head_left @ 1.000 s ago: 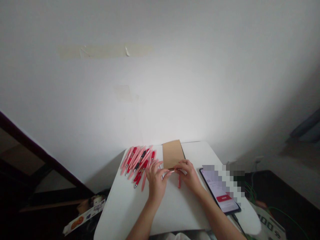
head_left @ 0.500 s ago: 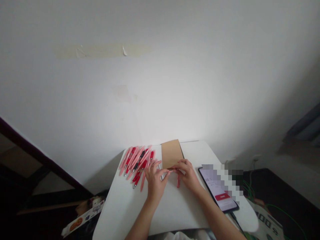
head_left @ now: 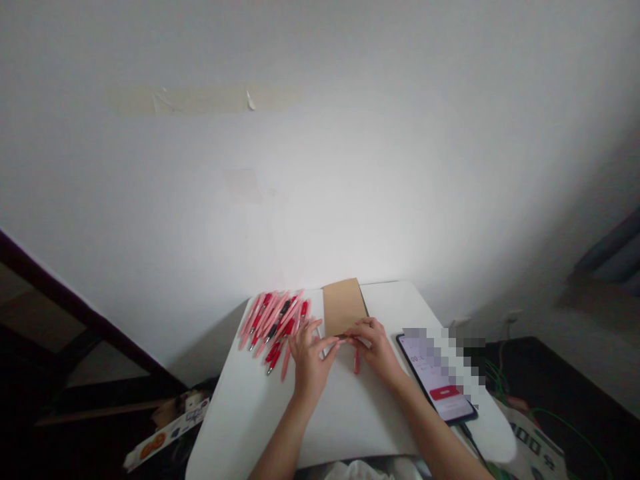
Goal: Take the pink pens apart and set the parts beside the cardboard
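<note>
My left hand [head_left: 311, 353] and my right hand [head_left: 373, 343] meet over the white table, thumbs and index fingertips pinched close together. Whatever small, thin piece sits between the fingertips is too small to make out. The other fingers of my left hand are raised and spread. Right behind the fingertips lies a brown notebook [head_left: 344, 305], partly covered by them. A short pink-red pen piece [head_left: 357, 362] rests on the table below my right hand. Beside my left hand is a pile of pink, red and black pens [head_left: 273, 323], several of them overlapping.
A phone [head_left: 435, 380] with a lit screen and a cable [head_left: 473, 440] lies on the right of the white table [head_left: 360, 420]. The table's back edge meets a wall [head_left: 320, 200]. On the floor at left is a white printed box [head_left: 165, 437]; green cables run at right.
Both hands stay almost in the same place, with fingertips still together. The pink piece that showed between them is now harder to see. The pens, notebook and phone have not moved.
</note>
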Demonstrator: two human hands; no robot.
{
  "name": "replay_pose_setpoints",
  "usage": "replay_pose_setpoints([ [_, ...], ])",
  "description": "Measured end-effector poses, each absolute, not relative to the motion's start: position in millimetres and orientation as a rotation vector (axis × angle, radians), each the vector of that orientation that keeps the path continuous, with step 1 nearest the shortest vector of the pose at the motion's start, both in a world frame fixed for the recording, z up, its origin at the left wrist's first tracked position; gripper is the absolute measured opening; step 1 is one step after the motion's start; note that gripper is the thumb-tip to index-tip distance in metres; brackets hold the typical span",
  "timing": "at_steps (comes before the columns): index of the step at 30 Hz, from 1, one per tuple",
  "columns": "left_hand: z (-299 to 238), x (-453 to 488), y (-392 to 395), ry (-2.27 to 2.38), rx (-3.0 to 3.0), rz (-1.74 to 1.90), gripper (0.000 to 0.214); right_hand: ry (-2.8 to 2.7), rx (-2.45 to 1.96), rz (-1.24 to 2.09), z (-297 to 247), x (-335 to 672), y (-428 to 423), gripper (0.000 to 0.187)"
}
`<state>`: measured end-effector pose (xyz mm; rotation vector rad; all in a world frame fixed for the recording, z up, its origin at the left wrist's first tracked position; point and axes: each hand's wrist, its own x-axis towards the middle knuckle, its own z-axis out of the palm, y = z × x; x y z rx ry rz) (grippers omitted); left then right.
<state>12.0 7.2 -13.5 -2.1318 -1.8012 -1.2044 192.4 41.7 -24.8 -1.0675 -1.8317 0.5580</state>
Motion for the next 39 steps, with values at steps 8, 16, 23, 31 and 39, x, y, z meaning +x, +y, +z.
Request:
replay_pose_setpoints([
  [8, -13, 12, 8, -1.789, -2.137, -1.231, 0.008, -1.837, -1.066, 0.533, -29, 193, 44, 0.016],
  [16, -12, 13, 7, -1.816, -2.097, -1.340, 0.007, -1.893, -1.062, 0.511, -22, 197, 42, 0.019],
  [23, -8, 10, 9, -1.879, -2.014, -1.435, 0.007, -2.054, -1.078, 0.411, -16, 206, 41, 0.042],
  [31, -9, 8, 10, -1.884, -1.978, -1.454, 0.007, -2.191, -1.114, 0.391, -16, 206, 38, 0.029],
  [39, -8, 9, 8, -1.894, -1.993, -1.464, 0.007, -2.110, -1.098, 0.435, -19, 204, 41, 0.018],
])
